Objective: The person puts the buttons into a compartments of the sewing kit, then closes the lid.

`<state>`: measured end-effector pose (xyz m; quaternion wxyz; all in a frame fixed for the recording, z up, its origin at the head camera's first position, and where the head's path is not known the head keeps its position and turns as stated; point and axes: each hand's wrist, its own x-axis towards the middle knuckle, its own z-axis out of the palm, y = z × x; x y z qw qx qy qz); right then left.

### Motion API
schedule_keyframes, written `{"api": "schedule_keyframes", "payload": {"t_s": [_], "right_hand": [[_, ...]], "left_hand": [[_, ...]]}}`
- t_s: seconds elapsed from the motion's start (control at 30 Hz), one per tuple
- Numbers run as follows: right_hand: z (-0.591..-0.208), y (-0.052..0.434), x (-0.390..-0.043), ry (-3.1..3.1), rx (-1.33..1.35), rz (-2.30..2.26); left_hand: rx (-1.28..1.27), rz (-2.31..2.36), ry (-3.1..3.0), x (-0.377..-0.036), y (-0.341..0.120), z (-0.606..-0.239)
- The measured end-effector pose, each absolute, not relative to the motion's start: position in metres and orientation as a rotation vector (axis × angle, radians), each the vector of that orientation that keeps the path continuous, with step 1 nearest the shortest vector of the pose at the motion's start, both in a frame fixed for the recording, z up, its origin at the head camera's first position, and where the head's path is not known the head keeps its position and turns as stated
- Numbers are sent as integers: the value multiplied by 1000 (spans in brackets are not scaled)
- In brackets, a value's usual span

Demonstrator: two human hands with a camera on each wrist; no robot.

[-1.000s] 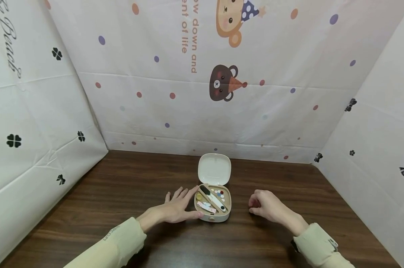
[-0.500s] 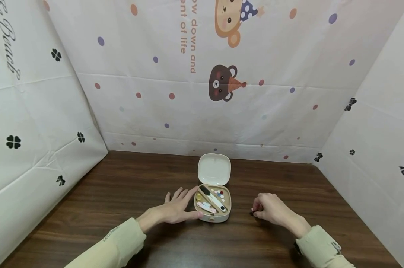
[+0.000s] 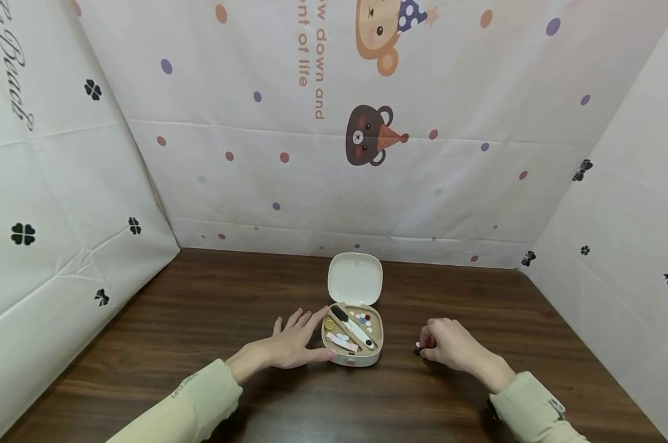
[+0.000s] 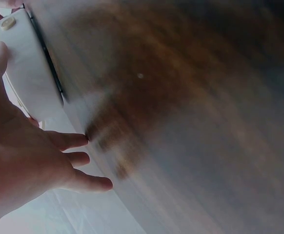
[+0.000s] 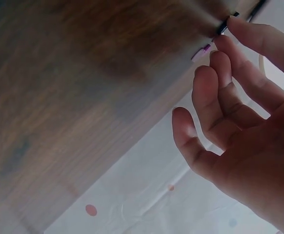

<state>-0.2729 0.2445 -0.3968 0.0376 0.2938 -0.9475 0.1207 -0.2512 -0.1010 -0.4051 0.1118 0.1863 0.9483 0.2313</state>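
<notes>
- The white box (image 3: 371,358) sits on the table near its middle, its round front button (image 3: 351,362) toward the person and its lid (image 3: 355,279) raised at the far side.
- Across the inside of the box, on the diagonal, lies a white stick (image 3: 360,334) with a dark far end.
- On the stick's right are small round pieces (image 3: 369,330), mostly white, with one red and one blue among them; on its left lie a yellow round piece (image 3: 329,324), pale ovals and a pink-and-white strip (image 3: 342,343).
- The left hand (image 3: 290,349) is spread, gripping nothing, with thumb at the box's near left corner and forefinger at its far left edge.
- The right hand (image 3: 452,346), well apart to the right of the box, pinches a small dark piece (image 5: 223,25) between thumb and forefinger, the other fingers bent; a pinkish tip (image 5: 200,52) shows beside it, and whether the two are joined is unclear.
- Under everything is a dark wood-grain table (image 3: 228,289).
- Pale printed cloth (image 3: 245,184) hangs behind, showing dots and bear faces.
</notes>
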Motion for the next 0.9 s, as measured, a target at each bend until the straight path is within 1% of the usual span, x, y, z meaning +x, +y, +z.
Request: {"api": "schedule_keyframes", "payload": {"t_s": [0.9], "right_hand": [[-396, 245, -276, -2970, 932, 446]], "left_hand": [[566, 687, 2788, -252, -103, -408]]}}
